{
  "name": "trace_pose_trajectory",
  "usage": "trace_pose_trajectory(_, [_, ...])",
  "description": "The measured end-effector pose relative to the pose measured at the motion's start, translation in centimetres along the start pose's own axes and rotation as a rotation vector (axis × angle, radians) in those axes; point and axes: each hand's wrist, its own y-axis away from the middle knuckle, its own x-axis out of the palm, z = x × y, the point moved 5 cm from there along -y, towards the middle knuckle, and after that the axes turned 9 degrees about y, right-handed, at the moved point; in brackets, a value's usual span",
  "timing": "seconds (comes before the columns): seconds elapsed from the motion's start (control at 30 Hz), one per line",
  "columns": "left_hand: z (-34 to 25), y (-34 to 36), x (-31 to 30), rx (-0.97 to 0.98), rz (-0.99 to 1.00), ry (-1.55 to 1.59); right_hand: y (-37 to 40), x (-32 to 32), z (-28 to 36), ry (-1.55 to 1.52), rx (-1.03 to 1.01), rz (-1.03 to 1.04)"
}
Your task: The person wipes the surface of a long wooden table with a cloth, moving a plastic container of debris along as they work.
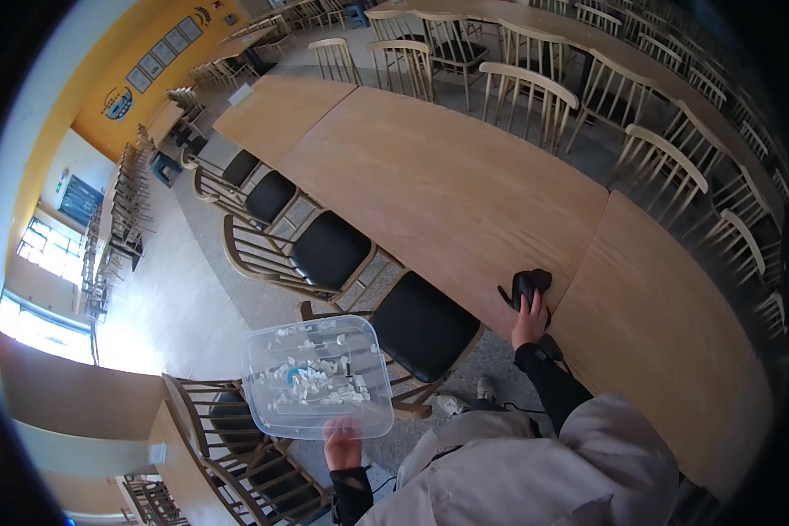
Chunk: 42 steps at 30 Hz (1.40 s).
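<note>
My left hand (343, 444) grips the near rim of a clear plastic bin (380, 373), which is held out beside the table. White paper scraps (324, 379) and a small blue item (292, 375) lie in the bin. On the wooden tabletop (465, 188), my right hand (529, 319) presses down on a dark crumpled cloth (527, 283), its fingers resting over it. The cloth is close to the table's near edge, beside a seam between two table sections. The underside of my right hand is hidden.
Wooden chairs with black seats (425, 326) line the near side of the table, one right beside the bin. More chairs (528, 88) stand along the far side. Another table (180, 451) is at lower left. A grey floor aisle (180, 272) runs to the left.
</note>
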Motion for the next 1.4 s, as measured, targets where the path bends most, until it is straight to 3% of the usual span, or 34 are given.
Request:
trace_pose_trajectory(0.07, [-0.9,1.1,-0.6,0.091,-0.234,-0.037,0.4,-0.8,0.3,-0.004,-0.029,0.034])
trace_pose_trajectory(0.1, [-1.4,1.2,-1.4,0.096,-0.243,-0.043,0.5,-1.4,0.6,-0.040,-0.041,0.047])
trace_pose_trajectory(0.17, [-1.5,1.0,-1.2,0.016,-0.033,0.004,0.8,-2.4,1.2,-0.048,-0.095,0.089])
trace_pose_trajectory(0.3, [-1.3,1.0,-1.7,0.129,-0.226,-0.008,1.2,-2.8,1.3,-0.105,-0.192,0.178])
trace_pose_trajectory(0.37, [-1.8,0.5,-3.0,0.031,0.084,0.072,1.4,-3.7,1.5,-0.156,-0.218,0.237])
trace_pose_trajectory(0.4, [-1.7,0.5,-1.9,0.031,0.078,0.078,1.1,-4.2,1.5,-0.201,-0.243,0.270])
trace_pose_trajectory(0.47, [-1.5,-0.5,-1.6,0.140,-0.268,0.005,1.3,-3.9,0.5,-0.243,-0.247,0.278])
trace_pose_trajectory(0.5, [-1.9,-1.7,-1.5,0.110,-0.146,0.024,1.8,-2.9,-0.1,-0.444,-0.156,0.297])
trace_pose_trajectory(0.57, [-3.0,-3.9,-1.7,0.080,-0.131,0.043,2.8,-2.0,-1.2,-0.790,-0.021,0.277])
trace_pose_trajectory(0.6, [-3.5,-5.1,-1.5,0.058,-0.125,0.053,3.5,-2.2,-1.7,-0.787,-0.010,0.269])
trace_pose_trajectory(0.67, [-4.6,-7.5,-1.0,0.010,-0.064,0.037,5.5,-2.3,-2.3,-1.005,0.195,0.454])
trace_pose_trajectory(0.83, [-7.5,-14.2,-0.4,-0.089,-0.072,-0.094,12.0,-4.9,-1.6,-0.953,0.311,0.410])
trace_pose_trajectory(1.0, [-9.5,-21.2,-1.2,-0.202,0.028,-0.170,19.9,-7.8,3.7,-1.053,0.682,0.700])
trace_pose_trajectory(1.07, [-10.0,-23.3,-1.5,-0.232,0.045,-0.237,21.8,-9.0,6.4,-0.835,0.439,0.819])
trace_pose_trajectory(1.1, [-9.8,-24.5,-1.1,-0.306,0.203,-0.186,22.7,-9.4,7.8,-0.789,0.361,0.837])
trace_pose_trajectory(1.13, [-9.9,-25.1,-1.6,-0.336,0.218,-0.185,23.5,-9.7,9.2,-0.743,0.283,0.847])
trace_pose_trajectory(1.2, [-9.7,-25.0,-0.4,-0.333,-0.012,-0.332,23.6,-11.5,12.3,-0.896,0.251,0.901])
trace_pose_trajectory(1.27, [-9.3,-25.8,-1.0,-0.367,0.031,-0.341,23.9,-12.1,14.8,-0.965,0.124,0.836])
trace_pose_trajectory(1.3, [-9.4,-26.2,-1.3,-0.368,0.057,-0.346,24.0,-12.3,15.7,-0.961,0.140,0.821])
trace_pose_trajectory(1.37, [-9.3,-26.9,-1.8,-0.376,0.104,-0.364,24.5,-11.7,17.2,-1.354,0.477,0.954])
trace_pose_trajectory(1.4, [-9.2,-26.9,-1.8,-0.369,0.138,-0.380,24.5,-11.3,17.3,-1.351,0.478,0.942])
